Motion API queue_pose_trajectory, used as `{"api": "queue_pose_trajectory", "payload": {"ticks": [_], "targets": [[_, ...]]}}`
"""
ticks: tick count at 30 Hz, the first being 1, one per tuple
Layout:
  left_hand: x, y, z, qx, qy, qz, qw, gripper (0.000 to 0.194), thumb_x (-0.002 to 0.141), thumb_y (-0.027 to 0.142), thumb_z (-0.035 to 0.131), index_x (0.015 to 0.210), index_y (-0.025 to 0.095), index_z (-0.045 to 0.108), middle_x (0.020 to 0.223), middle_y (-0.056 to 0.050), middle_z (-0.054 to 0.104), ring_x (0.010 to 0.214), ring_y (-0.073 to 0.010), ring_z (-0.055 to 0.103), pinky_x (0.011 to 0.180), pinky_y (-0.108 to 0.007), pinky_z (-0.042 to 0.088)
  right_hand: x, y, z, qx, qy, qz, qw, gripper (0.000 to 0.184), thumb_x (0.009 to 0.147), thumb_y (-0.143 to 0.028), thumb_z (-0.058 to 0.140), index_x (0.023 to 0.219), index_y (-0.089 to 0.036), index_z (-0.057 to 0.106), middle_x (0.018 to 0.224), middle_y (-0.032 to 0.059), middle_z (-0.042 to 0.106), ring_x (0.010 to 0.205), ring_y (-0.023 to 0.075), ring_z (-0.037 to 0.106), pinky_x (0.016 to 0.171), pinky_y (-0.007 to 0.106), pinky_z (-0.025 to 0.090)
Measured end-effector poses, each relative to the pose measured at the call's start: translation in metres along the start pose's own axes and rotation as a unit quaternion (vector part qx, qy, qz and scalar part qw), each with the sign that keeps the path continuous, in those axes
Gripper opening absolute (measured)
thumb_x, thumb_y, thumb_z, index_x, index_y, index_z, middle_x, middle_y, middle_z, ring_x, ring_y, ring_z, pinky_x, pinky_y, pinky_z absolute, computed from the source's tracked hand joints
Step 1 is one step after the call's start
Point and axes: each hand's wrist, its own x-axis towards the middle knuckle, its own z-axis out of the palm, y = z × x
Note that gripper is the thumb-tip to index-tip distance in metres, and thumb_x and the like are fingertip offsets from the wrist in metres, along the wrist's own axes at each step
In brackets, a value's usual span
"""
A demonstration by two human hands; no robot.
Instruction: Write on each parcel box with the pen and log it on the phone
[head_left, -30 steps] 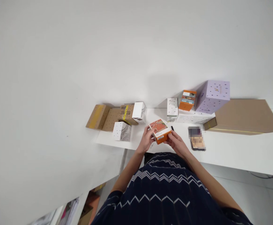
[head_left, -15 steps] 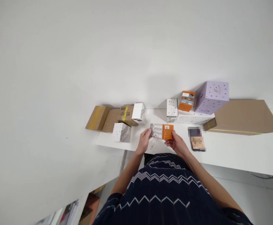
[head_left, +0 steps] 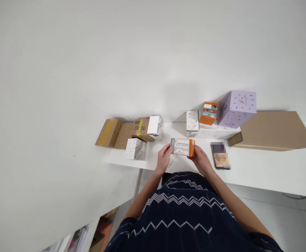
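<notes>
I hold a small orange box (head_left: 182, 147) between both hands, just above the white table (head_left: 260, 171). A white printed panel with text faces me. My left hand (head_left: 164, 159) grips its left end with fingers curled round it. My right hand (head_left: 200, 160) grips its right end the same way. A phone (head_left: 220, 155) lies flat on the table just right of my right hand.
At the back left lie brown cardboard boxes (head_left: 121, 132) and two white boxes (head_left: 136, 148). Behind the held box stand a white box (head_left: 192, 123), another orange box (head_left: 209, 113) and a lilac box (head_left: 237, 108). A flat cardboard sheet (head_left: 273, 130) lies at the right.
I have turned the orange box in my hands: first its picture face showed, then a narrow side, and now the white text panel faces up. My hands stayed in place.
</notes>
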Motion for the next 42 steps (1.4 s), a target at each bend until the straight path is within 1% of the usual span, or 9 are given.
{"api": "queue_pose_trajectory", "payload": {"ticks": [3, 6, 13, 17, 21, 30, 35, 40, 42], "targets": [[0.0, 0.003, 0.002, 0.012, 0.008, -0.002, 1.0, 0.035, 0.078, 0.043, 0.064, 0.102, 0.018, 0.068, 0.102, -0.006, 0.068, 0.099, -0.0228, 0.061, 0.09, -0.037, 0.047, 0.001, 0.0, -0.003, -0.015, 0.022, -0.012, 1.0, 0.065, 0.075, -0.051, 0.064, 0.134, -0.034, 0.043, 0.094, -0.0016, 0.069, 0.066, 0.0149, 0.064, 0.06, 0.03, 0.053], [0.0, 0.004, 0.003, 0.022, 0.014, -0.001, 1.0, 0.036, 0.078, 0.044, 0.063, 0.101, 0.017, 0.068, 0.102, -0.006, 0.068, 0.098, -0.0229, 0.061, 0.087, -0.035, 0.048, 0.0, -0.001, -0.004, -0.041, 0.016, -0.014, 0.999, 0.068, 0.076, -0.051, 0.063, 0.137, -0.034, 0.039, 0.093, -0.0014, 0.069, 0.063, 0.0146, 0.065, 0.058, 0.029, 0.053], [-0.001, -0.002, -0.004, -0.007, -0.024, 0.018, 1.0, 0.043, 0.082, 0.049, 0.057, 0.109, 0.017, 0.065, 0.109, -0.009, 0.066, 0.103, -0.0233, 0.059, 0.089, -0.036, 0.047, 0.001, -0.002, -0.004, 0.0, 0.003, 0.001, 1.0, 0.057, 0.074, -0.048, 0.065, 0.126, -0.03, 0.048, 0.084, -0.0017, 0.07, 0.056, 0.0145, 0.063, 0.052, 0.029, 0.053], [-0.002, 0.002, -0.004, -0.016, -0.047, 0.028, 0.998, 0.044, 0.074, 0.041, 0.068, 0.112, 0.019, 0.063, 0.122, -0.009, 0.06, 0.117, -0.0249, 0.051, 0.097, -0.036, 0.041, 0.0, -0.001, -0.002, 0.03, -0.024, 0.058, 0.998, 0.035, 0.075, -0.044, 0.066, 0.102, -0.024, 0.057, 0.08, 0.0016, 0.069, 0.054, 0.0137, 0.062, 0.046, 0.025, 0.05], [-0.001, 0.004, -0.003, -0.048, -0.08, 0.013, 0.996, 0.052, 0.068, 0.031, 0.075, 0.116, 0.021, 0.059, 0.124, -0.008, 0.059, 0.115, -0.0256, 0.053, 0.097, -0.038, 0.042, -0.003, 0.0, -0.001, 0.033, -0.044, 0.101, 0.993, 0.027, 0.079, -0.044, 0.063, 0.092, -0.021, 0.059, 0.075, 0.0034, 0.068, 0.054, 0.0129, 0.062, 0.047, 0.023, 0.05], [0.004, -0.011, -0.007, -0.06, -0.018, -0.032, 0.998, 0.046, 0.073, 0.039, 0.069, 0.115, 0.022, 0.059, 0.115, -0.007, 0.062, 0.104, -0.0227, 0.059, 0.079, -0.032, 0.051, -0.005, -0.002, 0.002, -0.01, -0.025, 0.106, 0.994, 0.025, 0.076, -0.046, 0.067, 0.081, -0.021, 0.061, 0.078, 0.001, 0.061, 0.057, 0.0107, 0.059, 0.045, 0.021, 0.048], [0.005, -0.011, -0.008, -0.016, 0.009, -0.036, 0.999, 0.046, 0.075, 0.046, 0.066, 0.113, 0.021, 0.06, 0.112, -0.008, 0.063, 0.096, -0.0197, 0.059, 0.071, -0.026, 0.049, -0.001, 0.005, -0.001, -0.015, -0.031, 0.089, 0.995, 0.031, 0.071, -0.04, 0.072, 0.092, -0.023, 0.057, 0.079, -0.0003, 0.065, 0.06, 0.0118, 0.063, 0.051, 0.022, 0.05], [0.006, -0.009, -0.007, 0.001, 0.049, -0.031, 0.998, 0.045, 0.08, 0.051, 0.058, 0.111, 0.019, 0.059, 0.103, -0.006, 0.063, 0.088, -0.0156, 0.059, 0.067, -0.023, 0.047, -0.003, 0.005, -0.003, -0.052, -0.069, 0.098, 0.991, 0.063, 0.074, -0.041, 0.07, 0.128, -0.03, 0.041, 0.077, -0.0022, 0.066, 0.059, 0.0127, 0.065, 0.054, 0.023, 0.052], [0.006, -0.009, -0.007, 0.0, 0.064, -0.019, 0.998, 0.045, 0.08, 0.052, 0.057, 0.11, 0.019, 0.057, 0.099, -0.005, 0.063, 0.085, -0.0146, 0.059, 0.066, -0.023, 0.047, -0.004, 0.003, -0.002, -0.072, -0.081, 0.1, 0.989, 0.069, 0.074, -0.042, 0.069, 0.133, -0.031, 0.035, 0.078, -0.0019, 0.067, 0.06, 0.013, 0.066, 0.055, 0.023, 0.052]]}}
